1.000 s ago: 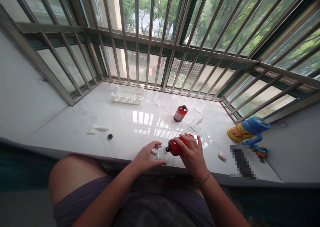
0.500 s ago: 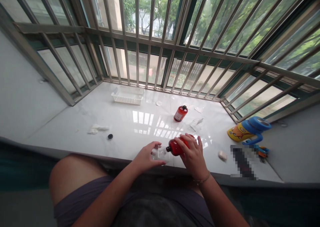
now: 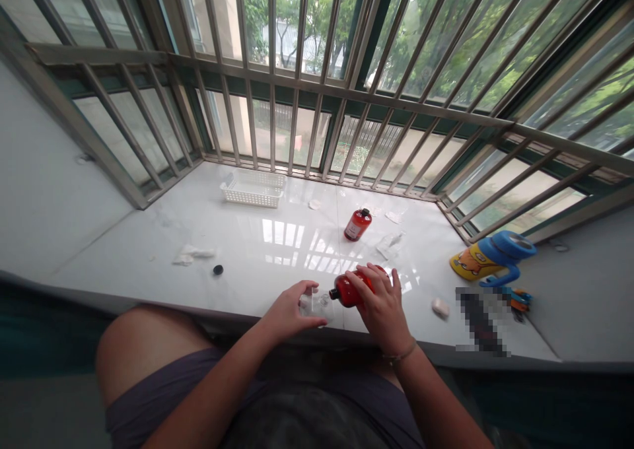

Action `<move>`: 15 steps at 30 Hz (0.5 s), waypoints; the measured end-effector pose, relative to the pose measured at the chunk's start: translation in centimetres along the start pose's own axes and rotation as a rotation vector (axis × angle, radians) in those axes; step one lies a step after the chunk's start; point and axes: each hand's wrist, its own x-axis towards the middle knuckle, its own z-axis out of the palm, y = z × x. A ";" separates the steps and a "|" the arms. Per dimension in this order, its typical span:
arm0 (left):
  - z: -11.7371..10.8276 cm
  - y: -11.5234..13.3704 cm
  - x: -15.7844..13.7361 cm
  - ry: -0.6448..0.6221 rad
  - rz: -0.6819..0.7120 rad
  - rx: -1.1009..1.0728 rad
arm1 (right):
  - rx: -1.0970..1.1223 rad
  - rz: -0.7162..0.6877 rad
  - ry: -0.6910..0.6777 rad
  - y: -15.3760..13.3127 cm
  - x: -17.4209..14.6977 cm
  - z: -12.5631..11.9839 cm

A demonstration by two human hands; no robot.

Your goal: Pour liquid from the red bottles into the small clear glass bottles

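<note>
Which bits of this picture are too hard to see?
All in the head view:
Writing on the standing red bottle: too small.
Part of the tilted red bottle: hidden by the right hand.
Whether the clear container holds liquid: too small.
The dark thing at right: blurred into blocks.
The left forearm: cut off by the bottom edge.

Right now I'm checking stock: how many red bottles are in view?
2: a standing red bottle on the white ledge, and a tilted red bottle in the right hand, which partly covers it. No others show.
</note>
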 end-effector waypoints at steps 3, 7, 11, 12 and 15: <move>0.0 -0.1 0.0 0.005 0.000 0.000 | -0.006 0.001 0.003 0.0 0.0 0.0; 0.0 -0.3 0.0 0.011 -0.004 0.006 | -0.017 -0.004 -0.002 0.1 -0.1 0.2; 0.1 -0.6 0.1 0.014 -0.007 0.011 | -0.009 0.005 0.007 0.2 -0.2 0.3; 0.1 -0.6 0.1 0.014 -0.007 0.012 | -0.006 0.008 0.009 0.2 -0.2 0.3; 0.0 -0.7 0.2 0.008 -0.009 0.011 | -0.001 0.012 0.008 0.2 -0.2 0.4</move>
